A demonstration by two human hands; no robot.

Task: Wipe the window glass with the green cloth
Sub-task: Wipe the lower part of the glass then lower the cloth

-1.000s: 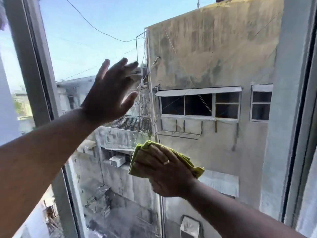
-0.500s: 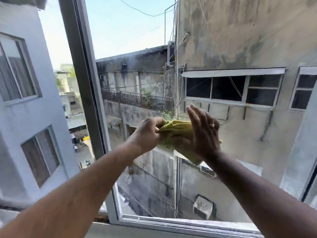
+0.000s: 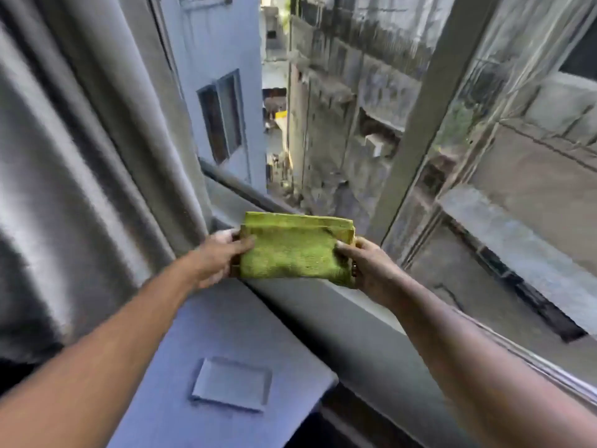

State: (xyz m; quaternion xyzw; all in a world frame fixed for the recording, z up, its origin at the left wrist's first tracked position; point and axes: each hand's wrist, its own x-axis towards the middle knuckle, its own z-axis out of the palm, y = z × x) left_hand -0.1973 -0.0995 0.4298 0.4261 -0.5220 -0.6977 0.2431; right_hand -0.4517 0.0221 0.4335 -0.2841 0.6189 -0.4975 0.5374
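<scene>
1. The green cloth [image 3: 295, 253] is folded into a rectangular pad of several layers, with the layered edge along its far, upper side. It is held in the air above the window sill [image 3: 323, 305], near the middle of the view, clear of the glass.
2. The left hand [image 3: 214, 258] grasps the left edge of the cloth: thumb on the near face, the other fingers hidden behind the fabric.
3. The right hand [image 3: 365, 265] grasps the right edge of the cloth in the same manner, thumb on the near face. The cloth spans flat between the two hands.
4. Both forearms are bare and enter from the near bottom corners, converging on the cloth.
5. The window glass [image 3: 517, 156] occupies the right side of the view, beyond and to the right of the cloth. Neither hand nor cloth touches it.
6. A grey frame post [image 3: 416, 124] stands tilted just left of the glass, and the space left of it looks out on a narrow alley between buildings. Whether that left section is open or glazed cannot be told.
7. A grey curtain [image 3: 80, 156] hangs in folds at the left, just beside the left hand.
8. A bluish flat surface [image 3: 193, 334] lies below the arms at the near side; a shallow rectangular tray [image 3: 231, 384] rests on it.
9. The picture is motion-blurred; fine detail of the finger positions is not readable.
</scene>
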